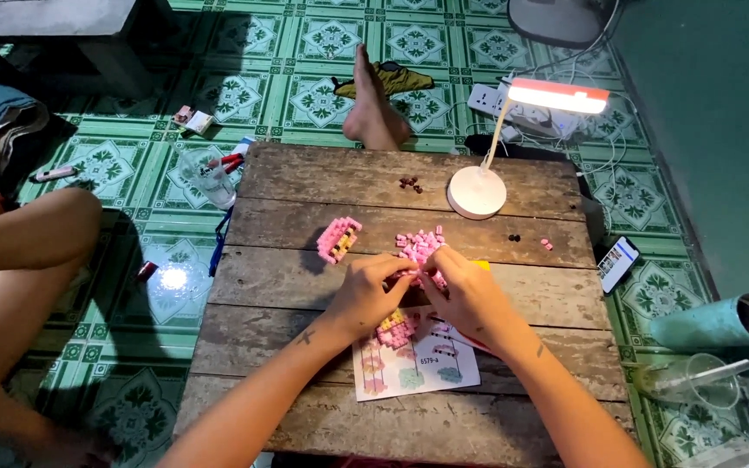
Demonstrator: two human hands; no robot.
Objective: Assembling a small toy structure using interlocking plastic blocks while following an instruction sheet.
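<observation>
Both hands met at the middle of the tabletop (322, 178): my left hand (366, 295) and right hand (470, 299) had fingertips pinched together on a small pink brick (415, 276) at the near edge of the loose pink pile (420, 244). A half-built pink model (338, 239) sat to the left of the pile, another small piece (394, 329) lay on the instruction sheet (415, 357) near the front edge. A lamp (478, 186) stood toward the far edge. I judged I was mid-assembly, joining bricks; next seemed to need careful alignment and a firm press.
</observation>
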